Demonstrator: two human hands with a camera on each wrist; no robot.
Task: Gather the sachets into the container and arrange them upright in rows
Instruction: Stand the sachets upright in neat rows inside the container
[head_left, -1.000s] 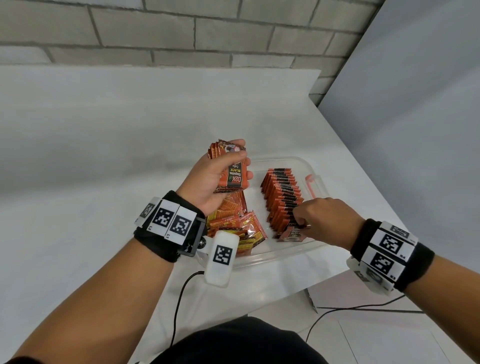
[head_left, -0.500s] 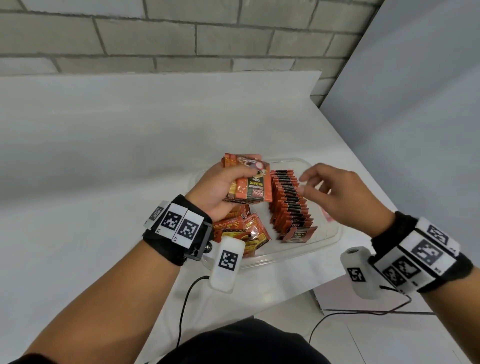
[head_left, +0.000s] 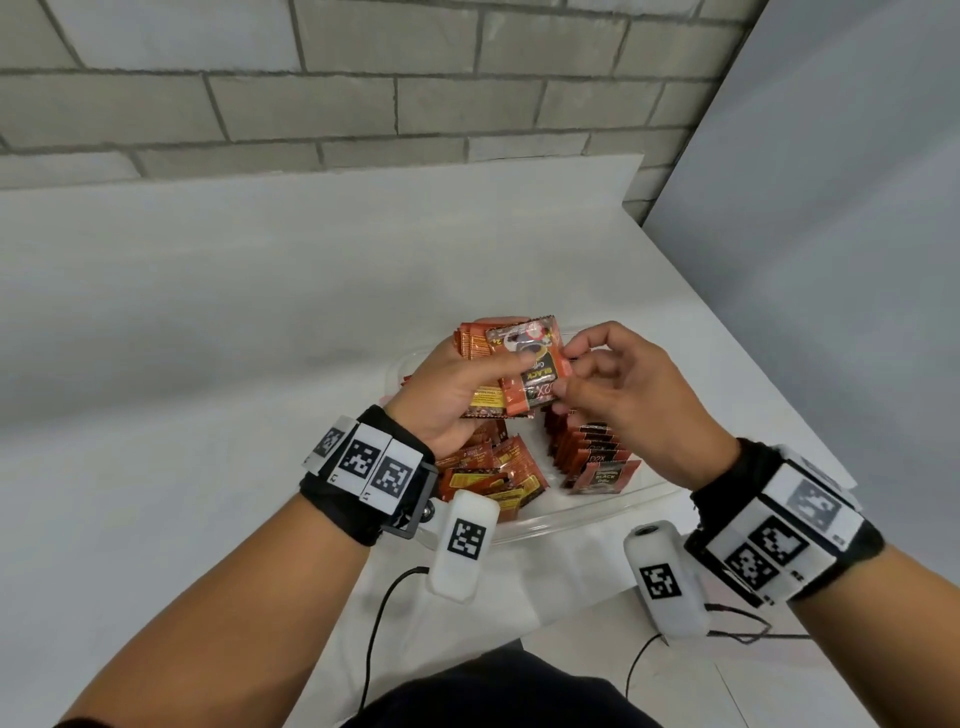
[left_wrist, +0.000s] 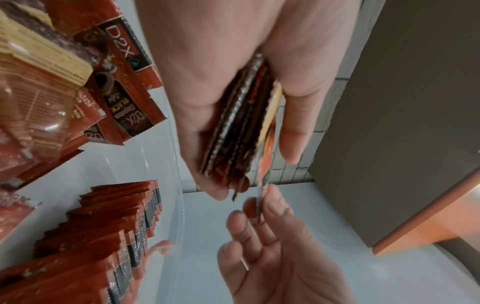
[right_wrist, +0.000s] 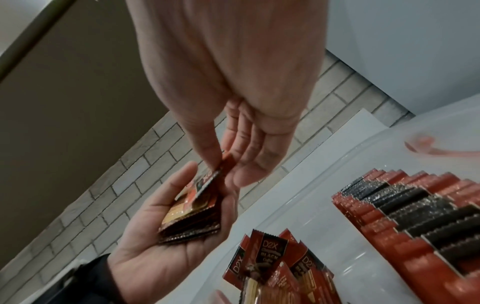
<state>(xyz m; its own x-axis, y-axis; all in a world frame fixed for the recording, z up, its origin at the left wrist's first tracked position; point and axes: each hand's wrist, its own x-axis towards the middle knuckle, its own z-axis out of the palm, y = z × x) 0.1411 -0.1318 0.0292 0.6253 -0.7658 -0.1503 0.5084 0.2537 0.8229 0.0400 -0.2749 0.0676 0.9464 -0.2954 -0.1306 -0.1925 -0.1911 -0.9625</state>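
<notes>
My left hand (head_left: 457, 384) holds a stack of red and black sachets (head_left: 485, 353) above the clear plastic container (head_left: 597, 512). My right hand (head_left: 618, 395) pinches the right edge of the top sachet (head_left: 535, 371) between thumb and fingers. The left wrist view shows the stack (left_wrist: 241, 131) edge-on in my left hand (left_wrist: 233, 86), with my right hand (left_wrist: 262, 236) pinching one sachet's end. In the right wrist view my right hand (right_wrist: 226, 164) nips the top sachet (right_wrist: 210, 179) off the stack. A row of upright sachets (head_left: 592, 457) stands in the container's right half; loose sachets (head_left: 493, 473) lie in its left half.
The container sits on a white table (head_left: 208, 364) near its front right corner. A brick wall (head_left: 311, 93) runs behind and a grey panel (head_left: 831, 260) stands to the right. Cables (head_left: 374, 623) hang from both wrist cameras below the table edge.
My right hand left the upright row, rose and came left to pinch the top sachet of the stack. My left hand tilted the stack toward it.
</notes>
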